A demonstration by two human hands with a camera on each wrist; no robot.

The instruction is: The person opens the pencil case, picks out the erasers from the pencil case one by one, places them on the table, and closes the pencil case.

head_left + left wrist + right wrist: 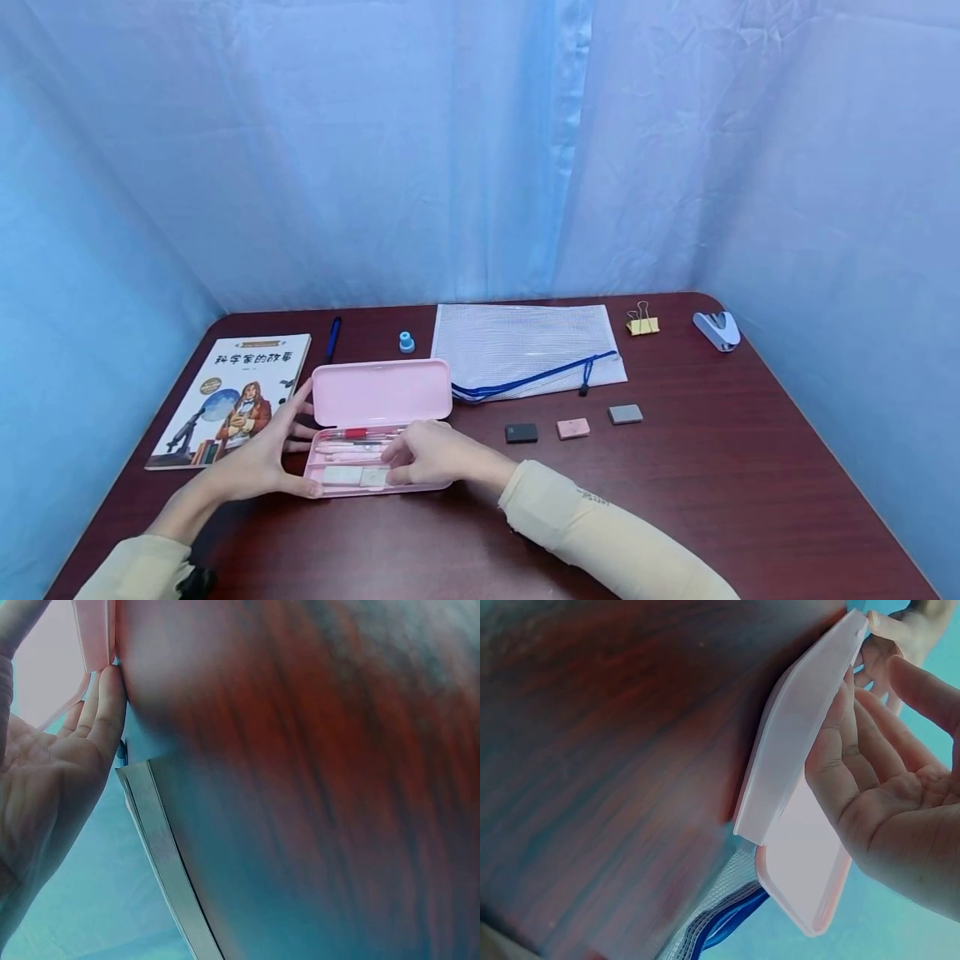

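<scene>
A pink pencil case [382,393] lies with its lid raised toward the back. Inside are several pens and pencils [358,434], one with a red part, and white erasers [342,475] in the front compartment. My left hand [258,454] spreads across the case's left end, thumb at the front corner and fairly straight fingers [112,705] against its side. Over the case's right half, my right hand [431,454] reaches in, with its thumb near the white erasers. The right wrist view shows thumb and fingers apart; the case's wall [795,742] hides the fingertips.
A book [225,400] lies at left, with a blue pen [333,337] and small blue object [407,342] behind the case. A mesh zip pouch [525,342], yellow binder clip [642,325] and pale stapler-like tool [717,331] lie farther right. Black [521,433], pink [573,428] and grey erasers [625,414] form a row.
</scene>
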